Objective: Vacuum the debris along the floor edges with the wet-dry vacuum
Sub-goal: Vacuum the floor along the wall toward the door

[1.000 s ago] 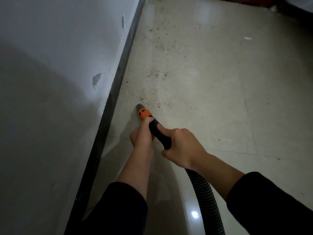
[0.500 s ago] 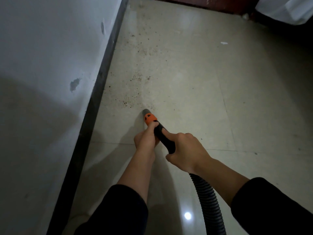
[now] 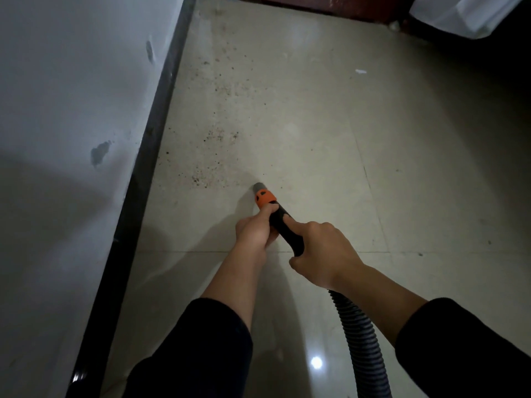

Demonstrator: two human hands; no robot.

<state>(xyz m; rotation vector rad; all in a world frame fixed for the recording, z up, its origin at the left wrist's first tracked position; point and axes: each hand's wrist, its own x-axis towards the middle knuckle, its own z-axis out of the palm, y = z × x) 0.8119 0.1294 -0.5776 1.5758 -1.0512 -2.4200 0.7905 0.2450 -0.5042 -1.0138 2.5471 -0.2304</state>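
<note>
A black vacuum nozzle with an orange collar (image 3: 265,196) and a grey tip points down at the beige tile floor. My left hand (image 3: 254,226) grips the nozzle just behind the orange collar. My right hand (image 3: 323,249) grips the black handle further back, index finger laid along it. The ribbed grey hose (image 3: 359,337) runs from under my right wrist to the bottom edge. Dark specks of debris (image 3: 211,170) lie on the tile just left of and beyond the tip, scattered further along the black baseboard (image 3: 143,156).
A white wall (image 3: 71,110) with a chipped patch rises on the left above the baseboard. A dark red threshold (image 3: 316,5) and white cloth (image 3: 465,15) lie at the far end. A small white scrap (image 3: 360,71) sits on the floor to the right.
The nozzle tip and both hands have shifted right, away from the baseboard, leaving the debris patch to the tip's left. The view has tilted up, showing more of the far end.
</note>
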